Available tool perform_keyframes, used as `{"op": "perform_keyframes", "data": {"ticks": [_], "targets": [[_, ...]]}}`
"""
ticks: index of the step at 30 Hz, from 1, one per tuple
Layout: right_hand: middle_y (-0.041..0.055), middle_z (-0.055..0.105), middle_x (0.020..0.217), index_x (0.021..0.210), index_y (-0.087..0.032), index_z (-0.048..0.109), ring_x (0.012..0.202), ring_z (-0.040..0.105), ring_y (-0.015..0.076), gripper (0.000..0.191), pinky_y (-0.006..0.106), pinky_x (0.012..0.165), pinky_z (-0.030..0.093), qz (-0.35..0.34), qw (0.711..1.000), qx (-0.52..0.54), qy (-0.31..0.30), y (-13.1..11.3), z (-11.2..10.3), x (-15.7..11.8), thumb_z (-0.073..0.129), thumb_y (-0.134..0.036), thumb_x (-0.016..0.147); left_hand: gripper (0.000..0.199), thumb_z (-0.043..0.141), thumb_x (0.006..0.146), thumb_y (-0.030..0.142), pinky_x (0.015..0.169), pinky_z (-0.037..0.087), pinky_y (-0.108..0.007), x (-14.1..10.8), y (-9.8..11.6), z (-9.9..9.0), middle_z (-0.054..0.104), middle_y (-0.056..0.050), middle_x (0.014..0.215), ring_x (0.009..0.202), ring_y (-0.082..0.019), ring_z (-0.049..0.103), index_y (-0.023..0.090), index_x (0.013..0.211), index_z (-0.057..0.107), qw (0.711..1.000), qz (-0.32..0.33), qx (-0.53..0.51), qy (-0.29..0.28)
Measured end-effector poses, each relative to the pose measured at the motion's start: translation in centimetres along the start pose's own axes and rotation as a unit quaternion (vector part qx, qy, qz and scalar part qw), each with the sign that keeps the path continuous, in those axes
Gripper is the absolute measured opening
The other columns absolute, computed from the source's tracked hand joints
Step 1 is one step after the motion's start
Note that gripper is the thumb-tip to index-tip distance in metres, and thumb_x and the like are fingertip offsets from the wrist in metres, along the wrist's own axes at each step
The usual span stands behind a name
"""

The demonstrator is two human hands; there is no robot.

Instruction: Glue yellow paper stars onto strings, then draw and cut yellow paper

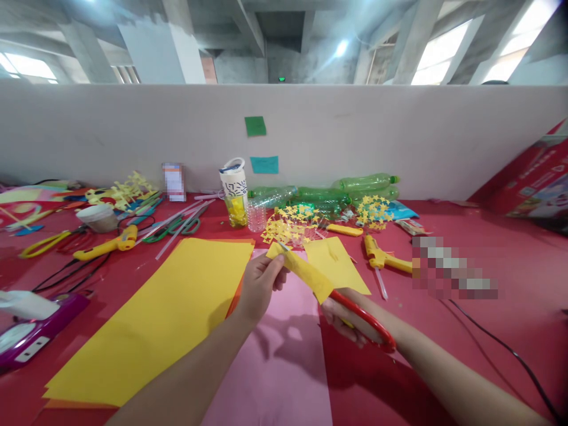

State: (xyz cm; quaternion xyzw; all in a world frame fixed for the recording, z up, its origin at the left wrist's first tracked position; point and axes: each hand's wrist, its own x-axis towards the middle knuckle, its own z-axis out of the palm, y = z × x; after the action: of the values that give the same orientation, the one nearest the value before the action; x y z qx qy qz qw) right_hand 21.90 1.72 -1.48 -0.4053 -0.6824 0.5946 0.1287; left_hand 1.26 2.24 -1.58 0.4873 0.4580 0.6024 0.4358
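Note:
A narrow strip of yellow paper is pinched between the thumb and fingers of my left hand. In my right hand is a pair of red-handled scissors. Their blades lie mostly hidden by the strip, and the metal tip shows near my left thumb. Just beyond the strip, a larger piece of yellow paper rests flat. Both hands are above a pink sheet. Several yellow paper stars form a cluster behind my hands.
Large yellow sheets lie at left. Glue guns sit on both sides, their cords trailing over the red table. A purple power strip is at far left. Green plastic bottles and a white cup stand along the partition.

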Motion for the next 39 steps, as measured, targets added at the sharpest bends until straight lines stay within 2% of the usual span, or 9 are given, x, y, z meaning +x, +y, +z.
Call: {"op": "perform_keyframes", "data": {"ticks": [6,13,22,39], "targets": [[-0.0074,0.044,0.044,0.071,-0.017,0.050,0.035,0.039,0.0052,0.044,0.015,0.035,0.034,-0.001,1.000,-0.004,-0.005,0.1,-0.3,-0.2,0.046,-0.057,0.087,0.037,0.056,0.079,0.035,0.040,0.029,-0.021,0.2,-0.1,-0.3,0.045,0.003,0.041,0.038,-0.007,0.039,0.017,0.048,0.051,1.000,0.005,0.020,-0.002],[-0.0076,0.044,0.041,0.068,-0.018,0.047,0.031,0.036,0.0048,0.040,0.014,0.031,0.029,0.017,1.000,0.008,0.004,-0.1,0.3,0.0,0.045,-0.053,0.088,0.040,0.056,0.080,0.034,0.041,0.030,-0.021,0.1,0.2,-0.1,0.042,0.004,0.039,0.038,-0.007,0.038,0.017,0.046,0.048,1.000,0.007,0.024,0.006],[-0.0073,0.045,0.039,0.068,-0.019,0.046,0.029,0.036,0.0059,0.042,0.017,0.031,0.030,0.029,0.999,-0.012,0.027,-0.1,1.0,0.2,0.041,-0.055,0.089,0.035,0.059,0.078,0.041,0.041,0.032,-0.021,0.3,-0.4,0.0,0.048,0.003,0.043,0.039,-0.007,0.042,0.016,0.053,0.055,1.000,-0.004,0.000,0.009],[-0.0086,0.043,0.037,0.068,-0.019,0.047,0.026,0.034,0.0047,0.040,0.015,0.029,0.026,0.046,0.998,-0.006,0.044,-0.2,0.8,0.3,0.045,-0.053,0.088,0.037,0.056,0.083,0.031,0.043,0.032,-0.021,0.4,-0.9,-0.2,0.048,0.003,0.043,0.040,-0.007,0.042,0.017,0.049,0.050,0.999,-0.007,-0.048,-0.010]]}}
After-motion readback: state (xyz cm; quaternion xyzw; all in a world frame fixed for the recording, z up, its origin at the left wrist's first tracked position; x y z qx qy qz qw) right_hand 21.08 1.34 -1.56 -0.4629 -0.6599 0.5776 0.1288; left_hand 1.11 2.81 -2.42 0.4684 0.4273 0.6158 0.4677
